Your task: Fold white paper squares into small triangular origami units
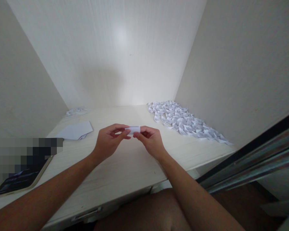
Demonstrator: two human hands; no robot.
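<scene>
Between my two hands, above the middle of the white desk [125, 173], is a small folded piece of white paper [134, 130]. My left hand [109, 139] pinches its left end between thumb and fingers. On the right end, my right hand [151, 139] grips it the same way, with the thumb on the near face. The paper lies roughly level, its long side running from hand to hand. Parts of both ends are hidden behind my fingers.
Many small folded white paper pieces [180, 117] lie heaped along the right wall. Flat white sheets [74, 131] rest at the left, with thin white strips [77, 111] behind them. A dark-screened device [26, 176], partly pixelated, sits at the near left. Walls enclose the desk.
</scene>
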